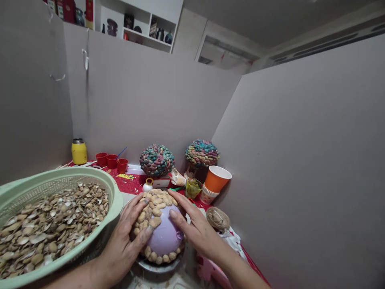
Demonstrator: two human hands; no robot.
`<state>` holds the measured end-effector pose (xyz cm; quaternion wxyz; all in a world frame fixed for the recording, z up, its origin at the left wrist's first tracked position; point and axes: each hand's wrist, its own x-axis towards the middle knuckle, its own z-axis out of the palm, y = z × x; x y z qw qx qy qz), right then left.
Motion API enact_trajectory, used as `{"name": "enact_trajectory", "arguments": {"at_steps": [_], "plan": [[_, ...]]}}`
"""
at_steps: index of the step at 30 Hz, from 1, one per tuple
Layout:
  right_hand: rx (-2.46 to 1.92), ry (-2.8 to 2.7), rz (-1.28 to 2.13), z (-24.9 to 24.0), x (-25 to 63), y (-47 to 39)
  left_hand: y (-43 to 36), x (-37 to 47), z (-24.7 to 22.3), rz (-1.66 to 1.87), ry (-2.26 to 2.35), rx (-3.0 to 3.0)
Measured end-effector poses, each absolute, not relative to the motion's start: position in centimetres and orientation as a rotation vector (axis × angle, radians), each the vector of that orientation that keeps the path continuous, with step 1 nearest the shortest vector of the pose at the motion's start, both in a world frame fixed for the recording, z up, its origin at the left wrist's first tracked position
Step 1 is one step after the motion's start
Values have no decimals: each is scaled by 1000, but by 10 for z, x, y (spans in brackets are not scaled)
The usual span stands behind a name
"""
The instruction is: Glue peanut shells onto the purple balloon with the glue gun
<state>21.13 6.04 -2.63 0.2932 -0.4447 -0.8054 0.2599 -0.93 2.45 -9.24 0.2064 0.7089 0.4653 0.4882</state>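
A purple balloon [166,235], partly covered with peanut shells [158,200], rests in a metal dish [159,267] at the bottom centre. My left hand [128,233] lies against its left side, fingers spread over the shells and thumb near the bare purple part. On the upper right of the balloon rests my right hand [192,224], its fingers apart and its thumb on the purple surface. To the left stands a green basket [116,192] full of shell halves.
Behind are two multicoloured shell-covered domes [157,160] [202,153], red cups [112,161], a yellow jar [79,152] and an orange paper cup [215,180]. A twine coil [218,218] and a pink tool [212,271] lie at right. Grey panels [144,92] enclose the table.
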Motion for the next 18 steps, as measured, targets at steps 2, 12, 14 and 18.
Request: {"name": "enact_trajectory", "arguments": {"at_steps": [2, 12, 14, 18], "plan": [[-1161, -2135, 687, -27, 211, 60, 24, -9, -92, 1370, 1299, 1965], [-1080, -2132, 635, -32, 208, 59, 23, -7, -91, 1395, 1287, 1913], [-1079, -2130, 630, -32, 208, 59, 23, -7, -91, 1402, 1286, 1908], [-1077, -2127, 629, -33, 209, 60, 23, -7, -90, 1405, 1286, 1897]]}}
